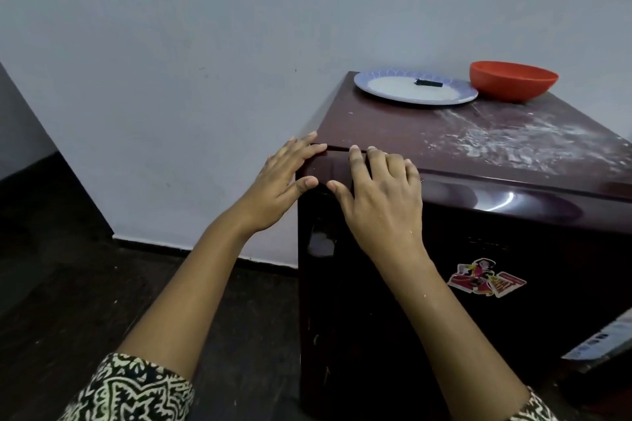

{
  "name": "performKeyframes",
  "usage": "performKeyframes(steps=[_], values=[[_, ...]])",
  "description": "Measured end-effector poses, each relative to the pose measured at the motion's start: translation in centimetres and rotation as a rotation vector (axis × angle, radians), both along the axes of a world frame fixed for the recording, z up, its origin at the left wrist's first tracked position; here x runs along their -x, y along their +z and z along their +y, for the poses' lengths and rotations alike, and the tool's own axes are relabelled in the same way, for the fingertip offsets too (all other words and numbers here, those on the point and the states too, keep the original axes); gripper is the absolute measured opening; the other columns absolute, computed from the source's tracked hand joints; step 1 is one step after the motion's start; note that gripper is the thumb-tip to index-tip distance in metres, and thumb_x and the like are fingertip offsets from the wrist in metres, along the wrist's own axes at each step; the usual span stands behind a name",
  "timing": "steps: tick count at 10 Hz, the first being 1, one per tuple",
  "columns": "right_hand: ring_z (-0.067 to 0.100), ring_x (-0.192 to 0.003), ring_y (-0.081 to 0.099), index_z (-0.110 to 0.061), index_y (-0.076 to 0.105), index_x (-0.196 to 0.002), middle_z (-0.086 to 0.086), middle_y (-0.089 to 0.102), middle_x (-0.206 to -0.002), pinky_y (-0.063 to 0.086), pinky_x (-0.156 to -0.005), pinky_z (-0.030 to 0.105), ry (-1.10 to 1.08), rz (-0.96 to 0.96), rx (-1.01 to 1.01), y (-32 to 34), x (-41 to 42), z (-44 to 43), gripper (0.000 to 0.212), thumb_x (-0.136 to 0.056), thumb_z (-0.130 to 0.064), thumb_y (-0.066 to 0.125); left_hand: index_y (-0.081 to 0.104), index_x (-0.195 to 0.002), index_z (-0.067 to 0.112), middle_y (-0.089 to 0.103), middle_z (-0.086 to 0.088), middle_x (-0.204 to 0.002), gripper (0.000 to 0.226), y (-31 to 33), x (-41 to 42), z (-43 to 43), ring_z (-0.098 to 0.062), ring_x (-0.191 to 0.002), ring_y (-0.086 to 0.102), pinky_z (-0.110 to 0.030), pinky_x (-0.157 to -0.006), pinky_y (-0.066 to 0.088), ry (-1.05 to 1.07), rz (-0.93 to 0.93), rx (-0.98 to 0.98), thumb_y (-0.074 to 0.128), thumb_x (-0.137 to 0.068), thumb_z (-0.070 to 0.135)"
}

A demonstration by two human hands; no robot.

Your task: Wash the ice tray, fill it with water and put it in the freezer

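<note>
A dark maroon fridge [478, 243] stands at the right with its door closed. My left hand [278, 188] rests flat on the door's top left corner, fingers spread, fingertips at the seam under the top panel. My right hand [379, 191] lies beside it on the door's upper edge, fingers curled over that seam. Neither hand holds anything. No ice tray is in view.
On the fridge top [410, 126], smeared with white powder, sit a white and blue plate [379, 87] carrying a small black object and an orange bowl [513, 80]. A cartoon sticker [485, 278] is on the door. Grey wall behind, dark floor [85, 284] at left.
</note>
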State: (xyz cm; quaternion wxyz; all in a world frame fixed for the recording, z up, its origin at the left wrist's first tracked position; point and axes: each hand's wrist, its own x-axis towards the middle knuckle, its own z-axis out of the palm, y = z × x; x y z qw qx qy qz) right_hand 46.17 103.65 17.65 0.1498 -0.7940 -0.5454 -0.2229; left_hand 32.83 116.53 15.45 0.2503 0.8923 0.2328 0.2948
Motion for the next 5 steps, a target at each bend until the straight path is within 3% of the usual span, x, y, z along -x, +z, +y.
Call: performKeyframes(steps=[2,3,4,5], values=[[0.029,-0.114,0.044,-0.01,0.044,-0.137,0.011,0.052,-0.126,0.032,-0.099,0.048,-0.001,-0.002,0.033,1.0,0.2,0.1,0.062,-0.094,-0.054,0.037,0.034,-0.14,0.045,0.028,0.023,-0.153,0.045,0.5,0.3,0.4,-0.002,-0.148,0.011,-0.049,-0.121,0.014,-0.037,-0.013,0.052,0.046,-0.096,0.047],[0.029,-0.106,0.045,-0.011,0.056,-0.12,0.009,0.054,-0.111,0.035,-0.091,0.047,-0.027,0.019,0.044,2.1,0.6,0.5,0.053,-0.093,-0.053,0.04,0.043,-0.135,0.05,0.037,0.032,-0.145,0.048,1.2,0.7,1.2,0.008,-0.142,0.021,-0.042,-0.121,0.018,-0.082,-0.03,0.098,0.056,-0.089,0.05],[0.025,-0.109,0.045,-0.019,0.058,-0.114,0.004,0.053,-0.116,0.032,-0.092,0.042,0.04,0.105,-0.032,3.1,1.7,2.4,0.042,-0.093,-0.05,0.04,0.044,-0.129,0.06,0.045,0.035,-0.139,0.046,2.0,1.0,2.8,0.011,-0.138,0.029,-0.029,-0.119,0.016,-0.16,-0.002,0.053,0.062,-0.087,0.054],[0.021,-0.12,0.04,-0.023,0.051,-0.127,0.001,0.046,-0.133,0.029,-0.098,0.037,0.102,0.183,-0.098,4.1,4.3,5.7,0.04,-0.094,-0.045,0.041,0.048,-0.115,0.071,0.053,0.045,-0.121,0.038,3.4,1.9,5.3,0.017,-0.123,0.044,-0.005,-0.106,0.024,-0.155,-0.002,0.025,0.057,-0.082,0.054]])
